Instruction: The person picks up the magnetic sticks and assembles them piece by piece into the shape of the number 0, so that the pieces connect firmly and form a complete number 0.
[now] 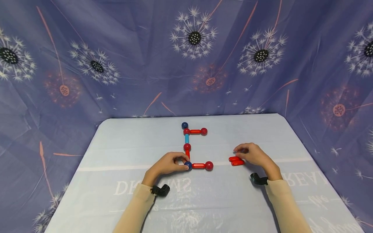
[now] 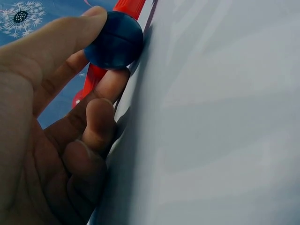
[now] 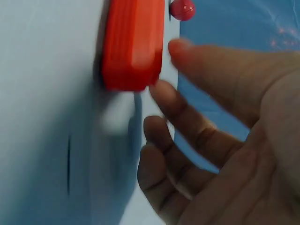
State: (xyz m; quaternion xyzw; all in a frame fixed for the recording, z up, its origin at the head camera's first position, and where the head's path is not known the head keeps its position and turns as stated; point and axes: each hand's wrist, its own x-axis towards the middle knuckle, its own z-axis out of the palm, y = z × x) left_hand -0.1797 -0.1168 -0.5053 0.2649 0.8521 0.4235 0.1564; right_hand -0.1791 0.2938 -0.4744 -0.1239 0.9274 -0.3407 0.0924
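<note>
My left hand (image 1: 168, 162) pinches a dark blue ball (image 2: 116, 41) between thumb and fingers at the near corner of a shape of magnetic rods and balls. From this ball a red rod (image 1: 198, 166) runs right to a red ball (image 1: 209, 166). Another red rod (image 1: 187, 153), partly behind the fingers, leads away to a second red ball (image 1: 187, 147). On the right, my right hand (image 1: 253, 154) hovers at two loose red rods (image 1: 237, 163) lying side by side. In the right wrist view its thumb and index finger are apart, close to the end of a red rod (image 3: 133, 51).
Beyond the left hand the shape continues with a light blue rod (image 1: 187, 138), a red ball (image 1: 186, 131) with a red rod (image 1: 195, 131) to its right, and a blue ball (image 1: 185, 125) at the far end. A patterned curtain (image 1: 140, 64) hangs behind the white-covered table (image 1: 233, 200).
</note>
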